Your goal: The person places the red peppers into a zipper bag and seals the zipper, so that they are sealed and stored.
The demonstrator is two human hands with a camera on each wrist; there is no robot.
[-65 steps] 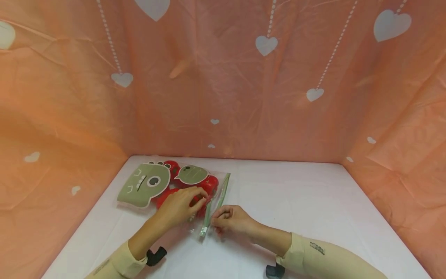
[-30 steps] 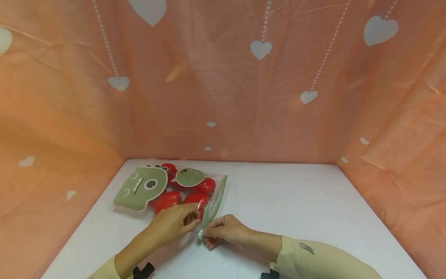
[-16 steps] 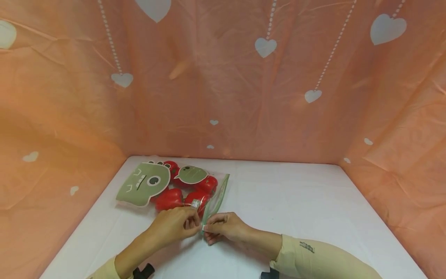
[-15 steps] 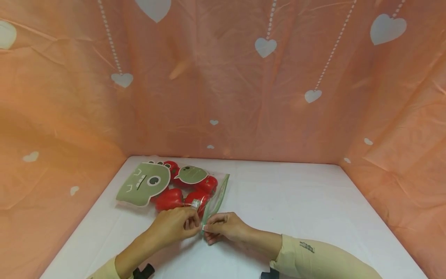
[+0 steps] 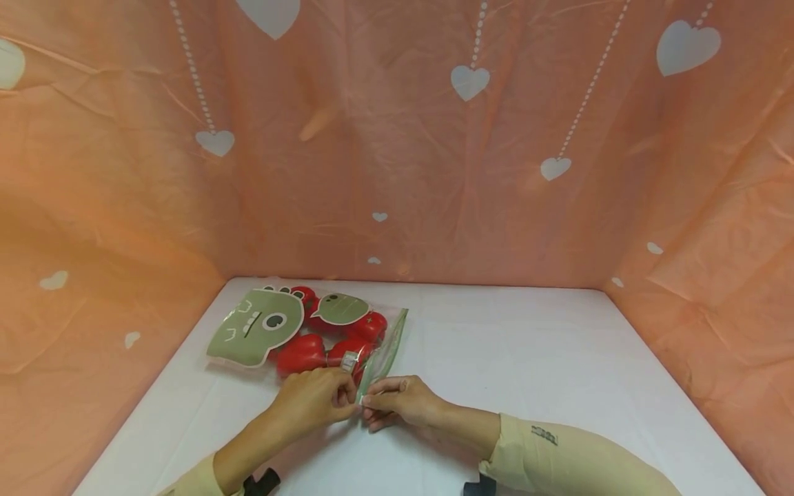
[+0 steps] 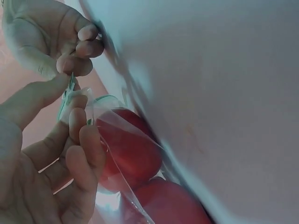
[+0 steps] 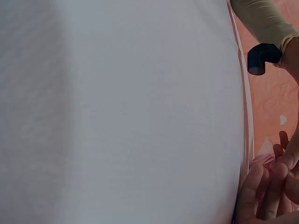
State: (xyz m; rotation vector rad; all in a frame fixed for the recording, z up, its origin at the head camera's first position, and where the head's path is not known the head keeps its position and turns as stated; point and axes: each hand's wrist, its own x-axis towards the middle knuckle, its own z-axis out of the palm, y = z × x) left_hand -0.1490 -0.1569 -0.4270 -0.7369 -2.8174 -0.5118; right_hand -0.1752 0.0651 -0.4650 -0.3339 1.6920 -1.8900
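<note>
Presently both grips, left hand (image 5: 319, 398) and right hand (image 5: 400, 401), pinch the zip bag (image 5: 322, 337) at its near corner; sealing appears underway, next sliding fingers along the strip.

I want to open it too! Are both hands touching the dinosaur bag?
Touching. The left wrist view shows the left hand and right hand pinching the zip-lock bag at its green zip edge.

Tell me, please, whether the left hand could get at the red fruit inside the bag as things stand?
Probably not directly. The left hand and right hand both pinch the green zip edge of the bag at its near end, and the red fruit lies under the clear plastic, so the hand would meet plastic first.
</note>
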